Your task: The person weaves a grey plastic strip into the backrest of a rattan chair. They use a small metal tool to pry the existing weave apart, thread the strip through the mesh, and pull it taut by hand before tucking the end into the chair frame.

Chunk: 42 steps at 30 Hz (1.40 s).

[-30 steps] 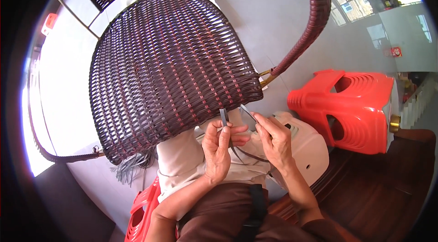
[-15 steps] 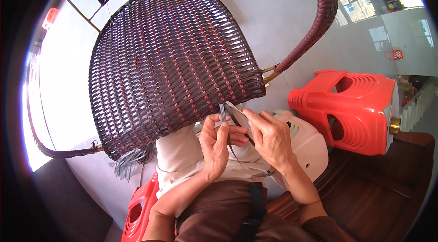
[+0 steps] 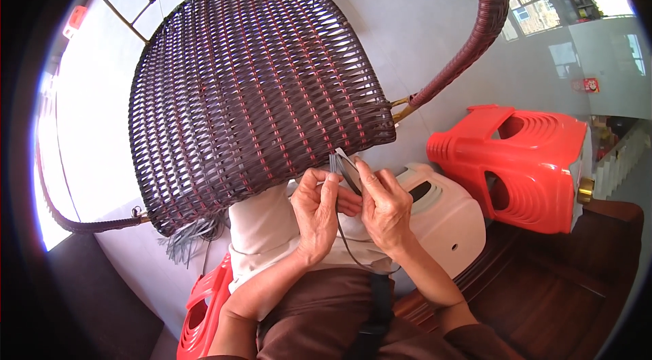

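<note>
A dark brown woven rattan seat [image 3: 251,88] with reddish strips spreads out before me, its near edge just beyond my fingers. At that edge, my left hand [image 3: 318,214] is closed, thumb and forefinger pinching a flat grey weaving strip [image 3: 333,164]. My right hand [image 3: 385,207] is closed too, close beside the left, gripping a flat strip [image 3: 348,164] that slants up to the seat's edge. A thin dark loose end [image 3: 344,243] hangs in a curve below both hands. The right fingertips partly hide how the strips cross.
A thick woven armrest [image 3: 475,34] arches up at right. Red plastic stools lie at right [image 3: 530,163] and lower left [image 3: 204,309]. A white plastic stool [image 3: 451,221] is beside my right forearm, near dark wooden furniture [image 3: 570,272]. A bundle of cut strips [image 3: 190,239] dangles under the seat.
My right hand has moved left, nearer to my left hand, and its fingers have drawn in on the strip. The loose end below hangs closer in. The left hand stays at the seat's edge.
</note>
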Tool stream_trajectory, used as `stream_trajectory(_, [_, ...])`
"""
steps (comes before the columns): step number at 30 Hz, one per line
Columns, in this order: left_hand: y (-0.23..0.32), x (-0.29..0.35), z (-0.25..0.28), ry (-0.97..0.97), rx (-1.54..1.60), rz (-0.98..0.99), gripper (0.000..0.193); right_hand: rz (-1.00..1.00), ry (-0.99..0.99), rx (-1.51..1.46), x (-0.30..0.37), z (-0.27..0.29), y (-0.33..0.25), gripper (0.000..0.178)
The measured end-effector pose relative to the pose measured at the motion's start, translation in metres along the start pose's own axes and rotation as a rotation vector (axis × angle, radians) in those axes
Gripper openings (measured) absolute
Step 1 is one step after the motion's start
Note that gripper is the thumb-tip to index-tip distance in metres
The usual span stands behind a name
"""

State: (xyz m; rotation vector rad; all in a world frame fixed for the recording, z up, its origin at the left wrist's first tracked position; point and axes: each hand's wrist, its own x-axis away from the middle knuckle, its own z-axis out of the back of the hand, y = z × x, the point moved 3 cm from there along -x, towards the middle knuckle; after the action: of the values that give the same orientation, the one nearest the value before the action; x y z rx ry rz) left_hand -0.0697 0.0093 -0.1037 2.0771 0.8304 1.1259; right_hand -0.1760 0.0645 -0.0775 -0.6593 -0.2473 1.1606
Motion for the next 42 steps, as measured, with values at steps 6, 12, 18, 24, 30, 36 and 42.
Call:
stream_trajectory(6, [0.002,-0.003,0.001,0.1,-0.126,-0.146,0.023,0.062,0.175,-0.203,0.007,-0.022,0.014,0.043])
stream_trajectory(12, [0.009,-0.003,0.002,0.199,-0.219,-0.2,0.023,0.062,0.182,-0.295,0.006,-0.023,0.016,0.04])
stream_trajectory(18, [0.006,-0.006,0.003,0.207,-0.238,-0.228,0.022,0.069,0.174,-0.293,0.006,-0.023,0.017,0.041])
stream_trajectory(24, [0.004,-0.009,0.001,0.214,-0.237,-0.264,0.022,0.071,0.177,-0.299,0.006,-0.023,0.017,0.042])
stream_trajectory(30, [0.003,-0.011,-0.001,0.217,-0.227,-0.279,0.021,0.07,0.184,-0.286,0.006,-0.023,0.015,0.041])
stream_trajectory(36, [0.002,-0.013,-0.006,0.247,-0.22,-0.276,0.019,0.048,0.183,-0.285,0.006,-0.024,0.015,0.041])
stream_trajectory(42, [-0.002,-0.013,-0.004,0.289,-0.207,-0.258,0.019,0.071,0.069,-0.183,-0.004,0.0,0.017,0.036])
